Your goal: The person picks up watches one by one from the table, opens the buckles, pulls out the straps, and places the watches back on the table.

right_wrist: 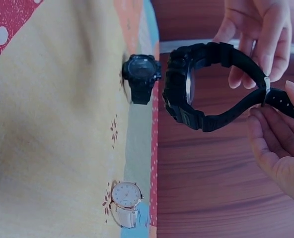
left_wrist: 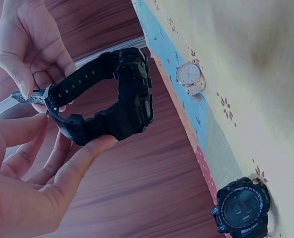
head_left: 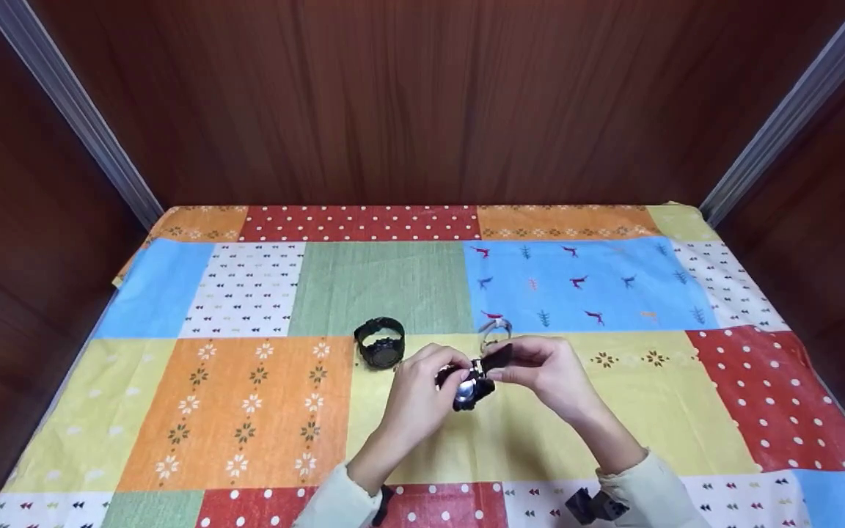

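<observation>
Both hands hold a black chunky wristwatch (left_wrist: 134,91) above the cloth, its strap bent into a loop. The tail of its strap passes through the metal buckle (right_wrist: 267,84). My left hand (head_left: 422,385) grips the band on the buckle side, thumb along its outside in the left wrist view. My right hand (head_left: 551,370) pinches the strap's perforated tail (right_wrist: 281,101) between thumb and fingers, just past the buckle. A second black sports watch (head_left: 380,343) stands left of the hands. Just beyond them is a watch with a pale round dial (right_wrist: 126,194) and light strap.
A patchwork-patterned cloth (head_left: 261,411) covers the table. Dark wood-grain panels (head_left: 422,103) enclose it at the back and both sides, with metal strips (head_left: 78,110) at the corners. Small black devices (head_left: 595,506) sit at the wrists, by the pale sleeves.
</observation>
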